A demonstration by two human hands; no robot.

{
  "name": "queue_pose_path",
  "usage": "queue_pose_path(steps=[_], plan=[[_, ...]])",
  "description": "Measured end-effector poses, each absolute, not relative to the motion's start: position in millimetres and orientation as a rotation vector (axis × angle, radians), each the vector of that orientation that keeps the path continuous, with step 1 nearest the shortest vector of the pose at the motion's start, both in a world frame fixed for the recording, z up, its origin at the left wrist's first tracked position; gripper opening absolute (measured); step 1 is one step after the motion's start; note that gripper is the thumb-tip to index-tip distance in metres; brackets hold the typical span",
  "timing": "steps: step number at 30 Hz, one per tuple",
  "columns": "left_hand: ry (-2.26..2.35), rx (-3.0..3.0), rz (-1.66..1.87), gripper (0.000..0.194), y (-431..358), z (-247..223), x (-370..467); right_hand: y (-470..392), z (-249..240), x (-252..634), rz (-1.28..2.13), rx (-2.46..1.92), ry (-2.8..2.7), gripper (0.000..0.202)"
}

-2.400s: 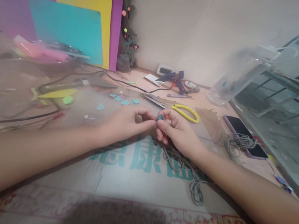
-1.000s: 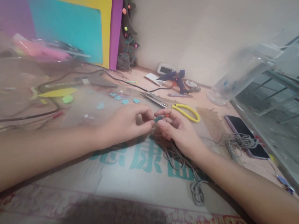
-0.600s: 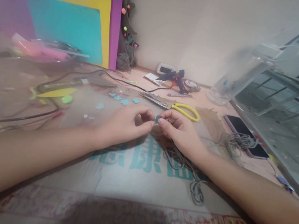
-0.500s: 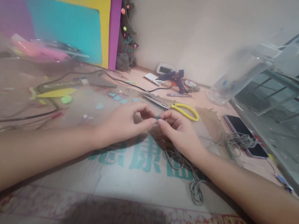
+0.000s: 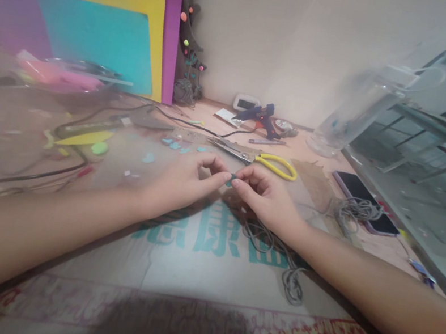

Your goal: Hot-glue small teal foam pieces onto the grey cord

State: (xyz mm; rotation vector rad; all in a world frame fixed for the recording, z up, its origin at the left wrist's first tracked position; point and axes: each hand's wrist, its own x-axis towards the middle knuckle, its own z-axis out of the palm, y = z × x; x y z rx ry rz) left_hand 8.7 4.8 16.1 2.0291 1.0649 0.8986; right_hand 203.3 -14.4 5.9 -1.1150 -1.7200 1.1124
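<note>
A small dark teal piece (image 5: 230, 180) is pinched between the fingertips of my left hand (image 5: 206, 178) and my right hand (image 5: 259, 191); its exact kind is too small to make out. Both hands are closed and nearly touching. Grey cord (image 5: 262, 237) lies in loops under and beside my right hand. Just beyond the fingers rest scissors (image 5: 277, 166) with yellow handles, blades pointing left. Several light-blue cut-out shapes (image 5: 175, 146) are scattered past my left hand.
A hot glue gun (image 5: 263, 119) with a lit red light stands at the back, its black cable (image 5: 129, 110) running left. On the right are a phone (image 5: 365, 204) with bundled cord on it and a clear bottle (image 5: 339, 118). Coloured sheets (image 5: 106, 43) lean at back left.
The teal piece has turned slightly and shows more between my fingertips. Both hands have shifted only a little; the other things are where they were.
</note>
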Motion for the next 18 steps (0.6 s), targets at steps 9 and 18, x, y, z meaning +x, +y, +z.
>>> queue_pose_path(steps=[9,18], plan=[[1.045,2.018,0.868,0.025,8.0,10.5,9.3,-13.1,9.5,203.3,1.102,-1.091,-1.66,0.026],[1.116,2.035,0.916,0.018,7.0,13.3,9.2,-13.3,10.1,203.6,1.131,-1.087,-1.631,0.028]])
